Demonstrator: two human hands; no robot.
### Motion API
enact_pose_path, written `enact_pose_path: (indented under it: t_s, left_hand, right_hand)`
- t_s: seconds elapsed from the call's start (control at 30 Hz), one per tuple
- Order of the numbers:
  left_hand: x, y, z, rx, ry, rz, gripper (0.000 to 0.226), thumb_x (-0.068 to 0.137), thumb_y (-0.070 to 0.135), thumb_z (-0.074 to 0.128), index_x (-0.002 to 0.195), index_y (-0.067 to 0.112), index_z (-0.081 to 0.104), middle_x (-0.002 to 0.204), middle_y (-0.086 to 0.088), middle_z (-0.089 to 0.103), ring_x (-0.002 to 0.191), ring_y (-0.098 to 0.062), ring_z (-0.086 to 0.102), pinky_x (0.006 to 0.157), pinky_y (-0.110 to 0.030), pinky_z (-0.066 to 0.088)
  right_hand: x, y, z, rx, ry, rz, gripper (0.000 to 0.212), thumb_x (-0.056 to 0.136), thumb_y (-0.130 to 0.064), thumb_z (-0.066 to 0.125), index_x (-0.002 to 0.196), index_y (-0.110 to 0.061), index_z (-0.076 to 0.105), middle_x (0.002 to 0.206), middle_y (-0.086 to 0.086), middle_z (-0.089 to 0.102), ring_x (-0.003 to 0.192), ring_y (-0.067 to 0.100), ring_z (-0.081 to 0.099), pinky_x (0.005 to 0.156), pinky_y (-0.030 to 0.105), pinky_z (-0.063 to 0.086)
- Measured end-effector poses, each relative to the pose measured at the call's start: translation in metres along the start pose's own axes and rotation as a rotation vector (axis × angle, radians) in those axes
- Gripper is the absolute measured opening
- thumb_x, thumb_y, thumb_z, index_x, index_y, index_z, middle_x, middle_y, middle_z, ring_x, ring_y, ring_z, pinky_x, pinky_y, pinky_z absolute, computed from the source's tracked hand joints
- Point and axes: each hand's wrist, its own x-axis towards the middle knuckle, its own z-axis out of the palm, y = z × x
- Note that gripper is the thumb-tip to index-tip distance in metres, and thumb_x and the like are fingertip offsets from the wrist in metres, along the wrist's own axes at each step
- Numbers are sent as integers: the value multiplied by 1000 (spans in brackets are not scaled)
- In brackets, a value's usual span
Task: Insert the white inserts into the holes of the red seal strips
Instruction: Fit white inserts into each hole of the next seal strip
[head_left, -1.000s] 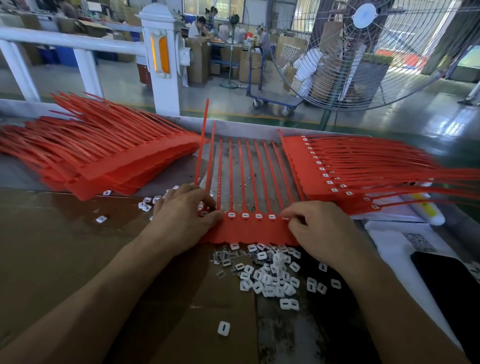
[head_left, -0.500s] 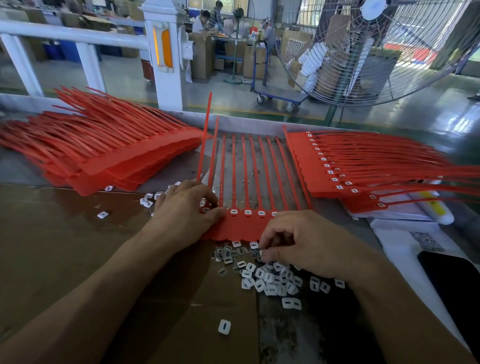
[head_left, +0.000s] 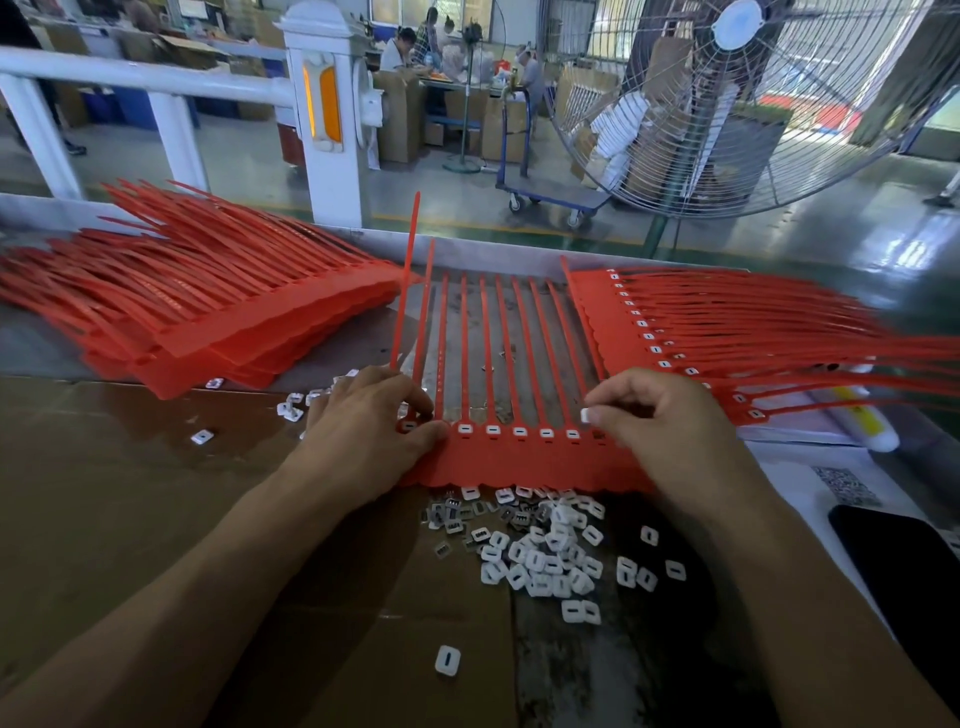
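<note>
Factory floor (industrial fan (head_left: 737, 98), cartons (head_left: 400, 117), trolley (head_left: 550, 195)).

Flat red plastic seal-strip sheet (head_left: 519, 457) at centre frame, tails fanned toward the top edge; five white inserts seated in its row of holes. One small white rectangular plastic insert (head_left: 585, 415) sits at the row's right end. Loose heap of white inserts (head_left: 540, 556) just below the sheet. Red strip stacks at upper left (head_left: 208, 312) and right (head_left: 727, 332).
</note>
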Motion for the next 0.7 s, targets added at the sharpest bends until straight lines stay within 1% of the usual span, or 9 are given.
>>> enact_pose_path:
  t_s: [0.1, 0.17, 0.23, 0.3, 0.33, 0.43, 0.5, 0.57, 0.7]
  left_hand:
    - [0, 0, -1, 3, -11, -3, 26, 88, 56, 67, 108, 39, 66, 133, 10, 51, 130, -20, 43, 113, -50, 31]
    - [0, 0, -1, 2, -14, -2, 26, 88, 56, 66, 108, 40, 66, 133, 10, 51, 130, -20, 43, 113, -51, 31]
    - [0, 0, -1, 4, -16, -3, 25, 88, 56, 66, 108, 40, 66, 132, 10, 51, 129, -19, 43, 113, -52, 32]
    - [0, 1, -2, 3, -20, -3, 25, 88, 56, 66, 108, 40, 66, 132, 10, 51, 129, -19, 44, 112, -52, 32]
    - [0, 0, -2, 2, -20, -3, 25, 88, 56, 66, 107, 40, 66, 132, 10, 51, 129, -20, 44, 112, -52, 32]
    - [0, 0, -2, 2, -20, 0, 25, 88, 56, 66, 107, 39, 66, 131, 10, 51, 128, -20, 44, 112, -52, 33]
    - [0, 0, -1, 1, -18, 4, 25, 88, 56, 66, 107, 40, 66, 131, 10, 51, 129, -20, 44, 112, -52, 32]
    - [0, 0, -1, -7, -16, -7, 24, 88, 56, 67, 107, 40, 65, 135, 10, 49, 132, -20, 41, 114, -52, 30]
    - [1, -2, 0, -16, -8, -13, 24, 87, 56, 67, 106, 42, 65, 139, 10, 48, 134, -19, 39, 115, -51, 27]
  right_hand:
    - [6, 18, -12, -50, 76, 129, 14, 89, -17, 77, 82, -30, 76, 77, -13, 73, 69, 1, 63, 74, 27, 45]
    - [7, 24, -14, -73, 70, 181, 16, 89, -17, 76, 81, -30, 76, 80, -12, 72, 72, 6, 63, 74, 29, 46]
    - [8, 25, -11, -89, 57, 203, 15, 89, -17, 77, 82, -31, 76, 84, -12, 73, 75, 8, 64, 73, 28, 46]
    - [8, 24, -7, -93, 51, 197, 14, 89, -18, 77, 84, -31, 77, 87, -14, 73, 80, 4, 66, 71, 25, 46]
    - [8, 23, -5, -102, 48, 188, 14, 89, -19, 77, 84, -31, 77, 88, -16, 73, 82, -1, 65, 70, 21, 45]
    - [7, 22, -1, -149, 39, 177, 14, 90, -21, 77, 81, -33, 76, 87, -22, 70, 80, -13, 61, 65, 11, 39]
    - [8, 21, 0, -178, 31, 175, 17, 90, -22, 77, 79, -35, 75, 87, -23, 69, 80, -12, 60, 63, 9, 37]
    - [8, 20, 1, -208, 27, 158, 20, 90, -22, 77, 78, -37, 73, 86, -23, 69, 80, -13, 60, 62, 6, 36]
    - [8, 19, 5, -226, 26, 151, 21, 90, -22, 77, 76, -38, 73, 82, -22, 70, 77, -13, 61, 62, 7, 36]
